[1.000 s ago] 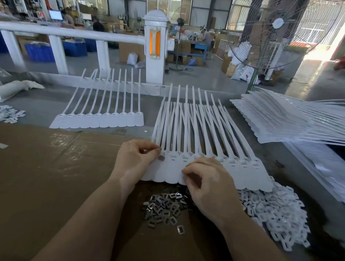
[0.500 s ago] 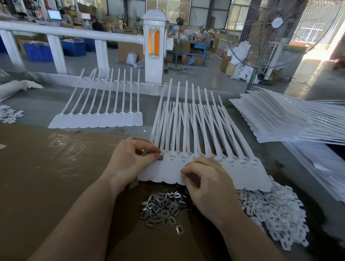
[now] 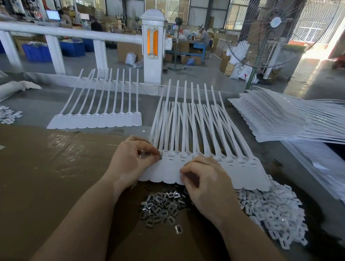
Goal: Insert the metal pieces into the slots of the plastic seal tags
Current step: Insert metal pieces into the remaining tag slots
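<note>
Nearest us, loose metal pieces [image 3: 163,207] lie heaped on the cardboard [image 3: 43,183], just below our hands. Our right hand [image 3: 206,185] rests curled on the strip of seal tags [image 3: 205,166], fingers bent, pinning it down; whether it holds anything we cannot tell. Our left hand [image 3: 131,162] pinches one metal piece [image 3: 160,156] at the leftmost tag head. We should keep the piece square to the slot and press it flush while the strip stays pinned. The tags are white, joined side by side, tails fanning away from us. A second strip [image 3: 95,119] lies farther left.
</note>
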A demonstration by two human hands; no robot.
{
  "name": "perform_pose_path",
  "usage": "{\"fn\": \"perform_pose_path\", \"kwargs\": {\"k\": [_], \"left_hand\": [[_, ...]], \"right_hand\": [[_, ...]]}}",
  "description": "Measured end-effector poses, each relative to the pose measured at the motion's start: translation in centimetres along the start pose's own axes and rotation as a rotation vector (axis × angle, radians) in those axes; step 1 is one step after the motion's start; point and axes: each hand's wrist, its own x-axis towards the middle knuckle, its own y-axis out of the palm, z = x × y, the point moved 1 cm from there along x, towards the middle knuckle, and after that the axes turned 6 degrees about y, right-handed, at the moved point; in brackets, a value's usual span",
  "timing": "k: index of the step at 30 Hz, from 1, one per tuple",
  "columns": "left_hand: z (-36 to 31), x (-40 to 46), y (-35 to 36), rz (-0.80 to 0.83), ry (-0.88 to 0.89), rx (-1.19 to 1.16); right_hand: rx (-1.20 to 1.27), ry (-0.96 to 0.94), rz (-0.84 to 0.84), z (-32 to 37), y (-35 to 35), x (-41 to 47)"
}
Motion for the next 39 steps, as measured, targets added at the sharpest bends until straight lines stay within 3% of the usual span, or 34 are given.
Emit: {"fn": "perform_pose_path", "kwargs": {"k": [5, 17, 24, 27, 31, 39], "left_hand": [[0.2, 0.1, 0.2, -0.068, -0.051, -0.108], [0.6, 1.4, 1.4, -0.100, -0.027, 0.076], [0.5, 1.4, 1.2, -0.099, -0.009, 0.062], [0.5, 1.2, 1.0, -0.153, -0.026, -0.031], [0.5, 0.8, 0.6, -0.234, -0.083, -0.362], [0.9, 0.7, 0.7, -0.268, -0.088, -0.536]], "right_hand": [[0.004, 0.008, -0.007, 0.1, 0.0, 0.0], [0.003, -0.001, -0.032, 0.1, 0.2, 0.0], [0.007, -0.005, -0.029, 0.2, 0.1, -0.1], [0.007, -0.003, -0.026, 0.2, 0.1, -0.1], [0.010, 0.002, -0.030, 0.2, 0.1, -0.1], [0.010, -0.005, -0.030, 0.2, 0.1, -0.1]]}}
